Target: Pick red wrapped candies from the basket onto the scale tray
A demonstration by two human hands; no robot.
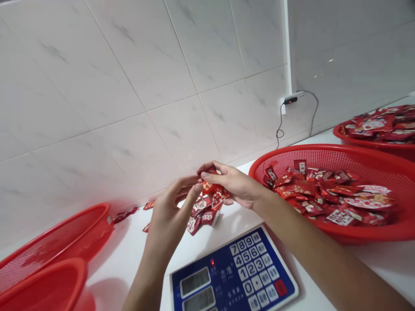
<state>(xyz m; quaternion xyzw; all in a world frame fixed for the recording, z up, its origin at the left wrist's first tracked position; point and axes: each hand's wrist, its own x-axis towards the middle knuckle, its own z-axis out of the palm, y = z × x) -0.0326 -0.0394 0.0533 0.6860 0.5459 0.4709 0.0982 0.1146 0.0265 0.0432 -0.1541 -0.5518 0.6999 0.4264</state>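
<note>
My right hand (pixel 231 183) pinches a red wrapped sweet packet (pixel 210 171) between thumb and fingers, above a small heap of red-and-white sweet packets (pixel 202 214) on the white counter (pixel 129 263). My left hand (pixel 170 211) is raised just left of it, with its fingers apart and no packet visibly in them. Its fingertips are close to the held packet. To the right, a round red mesh basket (pixel 285 157) holds many similar packets (pixel 327 194).
An electronic weighing scale (pixel 235 272) with a blue keypad stands at the counter's front. Stacked red baskets (pixel 55 246) lie at the left, and a further red basket of packets (pixel 372 144) sits at the far right. White tiles and a wall socket (pixel 291 100) with cables lie behind.
</note>
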